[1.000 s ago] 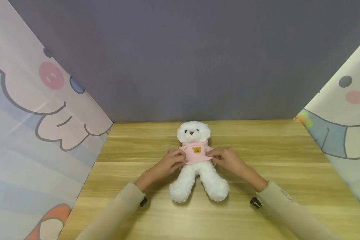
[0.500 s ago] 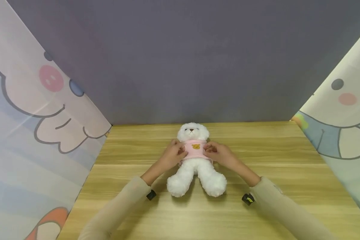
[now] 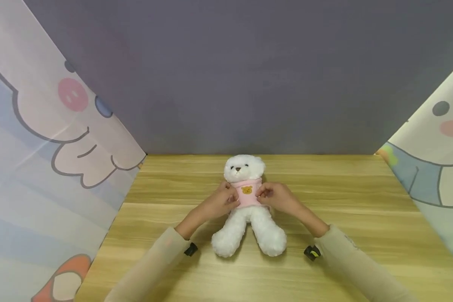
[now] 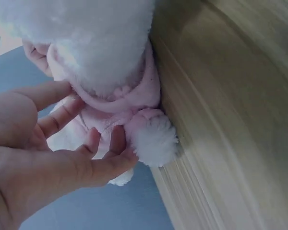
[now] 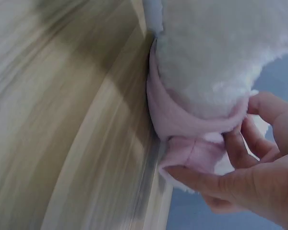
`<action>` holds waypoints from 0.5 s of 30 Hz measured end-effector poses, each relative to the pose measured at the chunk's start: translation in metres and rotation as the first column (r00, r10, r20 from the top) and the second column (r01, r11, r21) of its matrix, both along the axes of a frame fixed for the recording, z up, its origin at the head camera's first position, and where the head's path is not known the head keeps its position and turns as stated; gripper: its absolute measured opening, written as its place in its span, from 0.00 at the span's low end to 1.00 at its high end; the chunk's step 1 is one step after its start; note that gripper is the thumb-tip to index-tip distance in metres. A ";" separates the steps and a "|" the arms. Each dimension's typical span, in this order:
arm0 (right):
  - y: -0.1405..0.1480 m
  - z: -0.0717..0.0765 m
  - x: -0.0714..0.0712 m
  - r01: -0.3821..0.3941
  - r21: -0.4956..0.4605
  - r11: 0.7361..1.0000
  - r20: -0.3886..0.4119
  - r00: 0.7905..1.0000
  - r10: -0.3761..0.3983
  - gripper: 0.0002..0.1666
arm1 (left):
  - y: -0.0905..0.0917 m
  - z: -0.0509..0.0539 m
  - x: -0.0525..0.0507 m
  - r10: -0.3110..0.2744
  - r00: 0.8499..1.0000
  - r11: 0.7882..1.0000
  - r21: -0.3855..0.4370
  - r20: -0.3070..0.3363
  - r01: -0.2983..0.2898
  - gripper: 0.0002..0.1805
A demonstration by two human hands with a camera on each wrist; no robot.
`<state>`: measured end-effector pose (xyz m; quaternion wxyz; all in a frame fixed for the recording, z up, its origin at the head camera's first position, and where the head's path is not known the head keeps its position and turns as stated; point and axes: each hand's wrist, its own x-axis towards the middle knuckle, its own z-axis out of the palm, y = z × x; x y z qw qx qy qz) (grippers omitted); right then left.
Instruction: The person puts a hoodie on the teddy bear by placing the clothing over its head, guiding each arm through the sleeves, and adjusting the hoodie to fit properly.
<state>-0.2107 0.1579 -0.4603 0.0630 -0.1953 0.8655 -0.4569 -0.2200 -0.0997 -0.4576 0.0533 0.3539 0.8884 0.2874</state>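
A white plush teddy bear (image 3: 269,237) lies face up on the wooden table, legs toward me. Its pink shirt (image 3: 248,199) carries a small brown bear-face patch (image 3: 247,190). My left hand (image 3: 223,202) pinches the shirt at the side on the left, with curled fingers. In the left wrist view, fingertips (image 4: 67,90) meet the shirt's hem, and another finger reaches the short arm (image 4: 156,141). On the opposite side my right hand (image 3: 281,197) pinches the shirt. The right wrist view shows a finger along the pink sleeve (image 5: 192,153). Both bear arms are largely hidden in the head view.
The wooden table (image 3: 343,201) ends at a grey panel (image 3: 249,75) behind the bear's head. Cartoon-printed cloths (image 3: 34,188) stand along the left and right. Dark wrist devices (image 3: 191,249) hang below the cuffs.
Both hands have shifted their hold on the shirt's sides, fingers now nearer the patch. The bear's head has turned slightly to the left. The bear stays in about the same place.
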 end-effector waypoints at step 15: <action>0.000 -0.007 -0.014 -0.096 0.119 0.988 -0.175 0.978 0.116 0.07 | 0.008 0.000 -0.013 0.007 0.998 0.991 -0.131 -0.068 -0.016 0.12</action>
